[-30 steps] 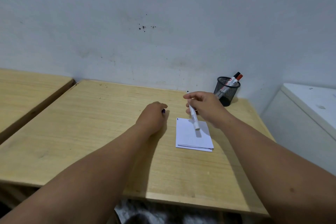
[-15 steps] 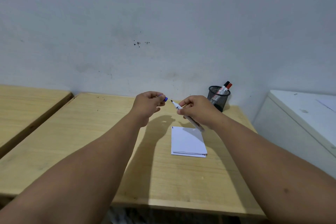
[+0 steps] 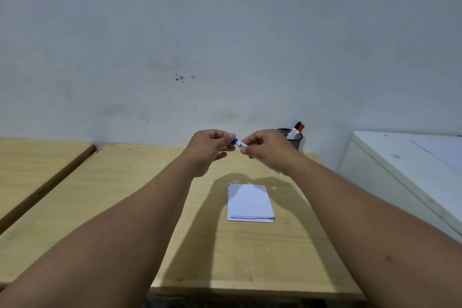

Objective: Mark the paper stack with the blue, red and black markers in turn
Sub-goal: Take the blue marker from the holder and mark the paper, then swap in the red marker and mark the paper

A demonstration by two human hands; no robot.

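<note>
Wooden table (image 3: 125,207): paper stack (image 3: 248,201), mesh cup (image 3: 296,139) behind hands.

Office, wooden desks (image 3: 75,207), pen holder (image 3: 293,137)

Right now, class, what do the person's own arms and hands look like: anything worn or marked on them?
Both forearms are bare: no sleeves reach into view. The left hand and right hand wear no gloves, and no rings, watch or bracelets show. A few small dark spots mark the right forearm. Fingernails look short and plain.
</note>
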